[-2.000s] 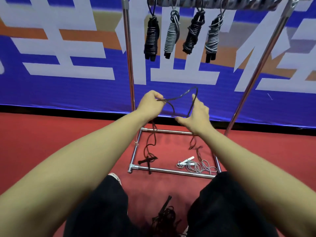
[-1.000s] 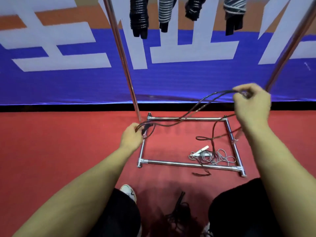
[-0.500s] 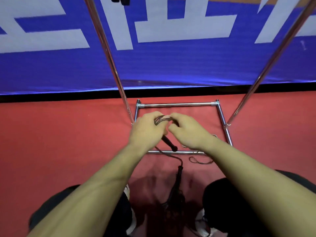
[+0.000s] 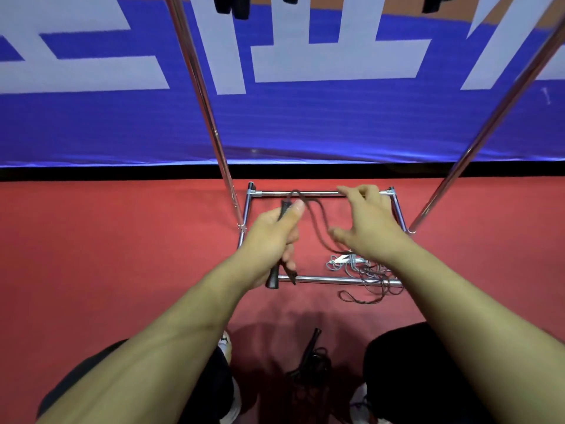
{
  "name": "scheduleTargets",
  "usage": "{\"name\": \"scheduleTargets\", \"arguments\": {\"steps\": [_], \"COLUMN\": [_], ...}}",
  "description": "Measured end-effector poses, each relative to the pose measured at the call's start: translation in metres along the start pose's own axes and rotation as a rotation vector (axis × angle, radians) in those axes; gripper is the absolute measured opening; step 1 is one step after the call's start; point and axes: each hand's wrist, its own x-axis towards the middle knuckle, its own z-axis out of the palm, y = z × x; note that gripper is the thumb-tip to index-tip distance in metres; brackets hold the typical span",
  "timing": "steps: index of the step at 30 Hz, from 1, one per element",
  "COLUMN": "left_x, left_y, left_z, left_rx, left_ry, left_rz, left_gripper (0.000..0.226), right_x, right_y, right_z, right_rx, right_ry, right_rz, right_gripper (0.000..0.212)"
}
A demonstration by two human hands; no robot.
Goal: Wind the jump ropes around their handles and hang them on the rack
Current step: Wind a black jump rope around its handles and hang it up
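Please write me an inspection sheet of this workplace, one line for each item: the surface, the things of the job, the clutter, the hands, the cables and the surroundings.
Surface: red floor, shadowed near the person's feet.
Job's things: black jump rope partly in hand, its cord looping between the hands and trailing to the floor; grey jump rope loose inside the rack base; another black rope bundle on the floor between the feet; ends of hung ropes at the top edge.
Clutter: nothing seen.
Hands: left hand grips both black handles; right hand has spread fingers at the cord, grip unclear.
Cables: nothing seen besides rope cords.
Surroundings: blue banner with white letters behind the rack's chrome poles.
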Motion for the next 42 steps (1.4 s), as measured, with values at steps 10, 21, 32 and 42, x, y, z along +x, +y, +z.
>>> {"name": "scheduleTargets", "arguments": {"steps": [10,21,32,42], "left_x": [0.013,0.024,0.031,0.016], "left_y": [0.01,0.004,-0.021,-0.004], "left_z": [-0.015,-0.03,-0.053,-0.016], "left_rx": [-0.688,-0.911,0.509,-0.028], "left_ry": [0.252,0.3,0.247,0.054], "left_rz": [-0.262,-0.313,-0.323,-0.309], "left_gripper": [0.043,0.045,0.04,0.015], "right_x": [-0.059,-0.053,-0.01,-0.009], "right_y": [-0.06,-0.065,-0.034,-0.036], "right_z": [0.053,0.068,0.021,0.022], "right_rx": [0.537,0.925,1.258,1.313], "right_ry": [-0.734,-0.517,-0.131,-0.061], "right_rz": [-0.034,-0.093,0.348,0.445], "right_gripper": [0.036,0.008,0.032,0.029]}}
